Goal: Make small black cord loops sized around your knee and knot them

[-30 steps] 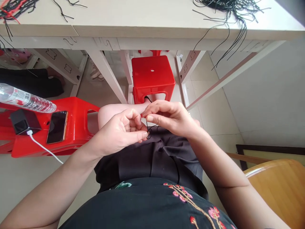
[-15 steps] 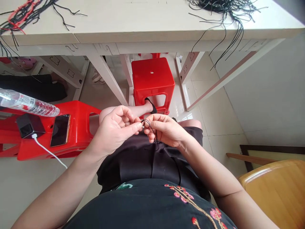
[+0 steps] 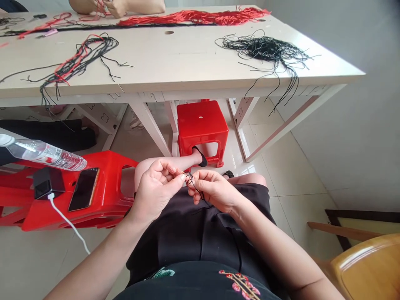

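Observation:
A thin black cord (image 3: 189,178) runs between my two hands above my lap, bent into a small loop. My left hand (image 3: 159,185) is closed, pinching one side of the cord between thumb and forefinger. Close beside it, my right hand (image 3: 214,189) pinches the other side, with fingers curled. Loose cord hangs below the right hand over the dark skirt (image 3: 184,233). The exact shape of the loop between the fingertips is too small to make out.
Ahead stands a pale table (image 3: 175,75) with a black cord pile (image 3: 265,49), a red-and-black bundle (image 3: 81,58) and red cords (image 3: 193,17). Another person's hands (image 3: 114,6) are across it. A red stool (image 3: 104,183) at left bears a bottle (image 3: 46,153) and a phone (image 3: 83,189).
The view has tilted up, bringing more of the table, the red cords and another person's hands into sight. Both hands keep their pinch; the cord loop looks smaller.

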